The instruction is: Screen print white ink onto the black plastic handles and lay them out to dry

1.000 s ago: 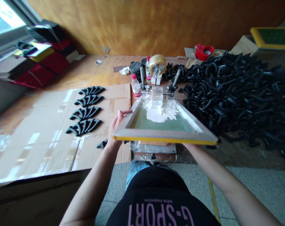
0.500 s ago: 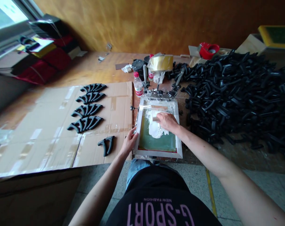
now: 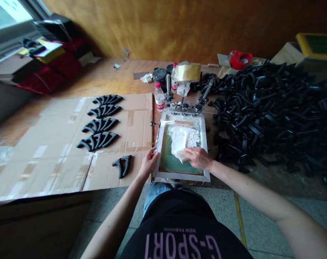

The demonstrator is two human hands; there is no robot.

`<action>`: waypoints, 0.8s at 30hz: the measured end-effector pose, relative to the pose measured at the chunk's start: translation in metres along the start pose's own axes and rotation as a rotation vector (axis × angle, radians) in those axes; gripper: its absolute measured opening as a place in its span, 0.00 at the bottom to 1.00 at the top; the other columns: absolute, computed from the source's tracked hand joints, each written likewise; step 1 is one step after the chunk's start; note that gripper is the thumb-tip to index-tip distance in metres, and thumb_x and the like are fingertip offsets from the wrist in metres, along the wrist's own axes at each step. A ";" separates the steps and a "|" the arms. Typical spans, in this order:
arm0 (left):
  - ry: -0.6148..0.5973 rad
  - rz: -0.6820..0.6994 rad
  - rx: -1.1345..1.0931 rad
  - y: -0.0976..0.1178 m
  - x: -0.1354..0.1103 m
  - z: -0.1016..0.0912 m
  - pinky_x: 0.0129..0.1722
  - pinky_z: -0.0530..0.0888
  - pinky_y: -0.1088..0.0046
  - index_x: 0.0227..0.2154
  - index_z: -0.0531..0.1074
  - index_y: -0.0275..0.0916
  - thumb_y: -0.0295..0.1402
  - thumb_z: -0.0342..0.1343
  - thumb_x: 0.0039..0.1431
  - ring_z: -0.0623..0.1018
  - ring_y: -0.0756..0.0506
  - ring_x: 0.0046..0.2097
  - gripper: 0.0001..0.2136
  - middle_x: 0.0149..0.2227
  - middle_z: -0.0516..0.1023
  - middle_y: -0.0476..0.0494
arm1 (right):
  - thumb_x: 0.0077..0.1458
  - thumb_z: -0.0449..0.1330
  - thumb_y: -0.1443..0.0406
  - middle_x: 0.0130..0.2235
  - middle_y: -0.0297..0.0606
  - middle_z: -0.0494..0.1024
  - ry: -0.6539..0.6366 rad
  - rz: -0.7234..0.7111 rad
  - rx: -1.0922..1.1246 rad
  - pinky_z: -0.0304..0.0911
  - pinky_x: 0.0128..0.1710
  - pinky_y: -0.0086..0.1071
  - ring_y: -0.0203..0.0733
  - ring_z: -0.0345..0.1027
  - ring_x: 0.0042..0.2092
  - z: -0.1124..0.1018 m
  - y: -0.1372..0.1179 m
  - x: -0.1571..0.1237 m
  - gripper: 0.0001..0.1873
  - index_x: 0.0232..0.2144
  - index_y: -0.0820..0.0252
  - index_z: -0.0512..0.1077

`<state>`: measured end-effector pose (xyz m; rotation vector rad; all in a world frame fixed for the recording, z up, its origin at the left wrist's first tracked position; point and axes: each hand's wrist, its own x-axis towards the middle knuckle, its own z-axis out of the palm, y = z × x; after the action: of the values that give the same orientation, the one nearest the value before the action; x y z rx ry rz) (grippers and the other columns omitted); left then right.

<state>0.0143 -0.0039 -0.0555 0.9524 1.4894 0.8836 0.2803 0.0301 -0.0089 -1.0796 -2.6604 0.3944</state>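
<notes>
A white-framed printing screen (image 3: 204,135) lies flat at the table's front edge, smeared with white ink (image 3: 183,138). My right hand (image 3: 197,158) is closed on a small ink-covered squeegee (image 3: 181,156) near the front of the green mesh. My left hand (image 3: 149,162) grips the screen's left rail, fingers curled on it. A single black plastic part (image 3: 122,165) lies on the cardboard just left of that hand. Further left, several matching black parts (image 3: 100,124) lie in a column.
A big heap of black plastic parts (image 3: 273,111) fills the table's right side. Behind the screen stand a small bottle (image 3: 159,97), a dark jar (image 3: 160,77), a tape roll (image 3: 187,72) and the hinge clamps (image 3: 183,105). Flattened cardboard (image 3: 52,158) covers the left. A red tape dispenser (image 3: 240,59) sits at the back.
The screen, tilted up a second ago, now lies flat. My right hand came onto the mesh and dragged the squeegee from the far end toward me. My left hand stays on the left rail.
</notes>
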 end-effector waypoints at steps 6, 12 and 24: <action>-0.019 0.018 0.001 0.027 -0.012 -0.008 0.24 0.64 0.77 0.59 0.66 0.38 0.50 0.59 0.52 0.69 0.50 0.25 0.33 0.25 0.73 0.50 | 0.55 0.64 0.62 0.45 0.34 0.78 0.186 0.183 0.023 0.65 0.41 0.33 0.43 0.72 0.43 -0.036 0.021 0.054 0.19 0.50 0.49 0.72; 0.038 0.148 -0.185 0.106 -0.028 -0.010 0.22 0.66 0.75 0.44 0.75 0.38 0.60 0.43 0.59 0.70 0.50 0.25 0.30 0.28 0.74 0.46 | 0.60 0.56 0.59 0.39 0.39 0.79 0.445 0.508 0.010 0.65 0.42 0.37 0.44 0.72 0.39 -0.095 0.101 0.057 0.20 0.53 0.58 0.70; -0.059 0.146 -0.460 0.130 -0.013 0.046 0.33 0.75 0.71 0.49 0.69 0.38 0.57 0.49 0.58 0.79 0.43 0.41 0.28 0.43 0.79 0.37 | 0.59 0.59 0.64 0.36 0.46 0.76 0.061 0.491 -0.086 0.64 0.44 0.37 0.47 0.69 0.42 0.037 0.027 0.006 0.05 0.32 0.60 0.69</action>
<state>0.0730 0.0370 0.0630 0.7402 1.1067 1.2283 0.2820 0.0472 -0.0519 -1.7443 -2.3538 0.3272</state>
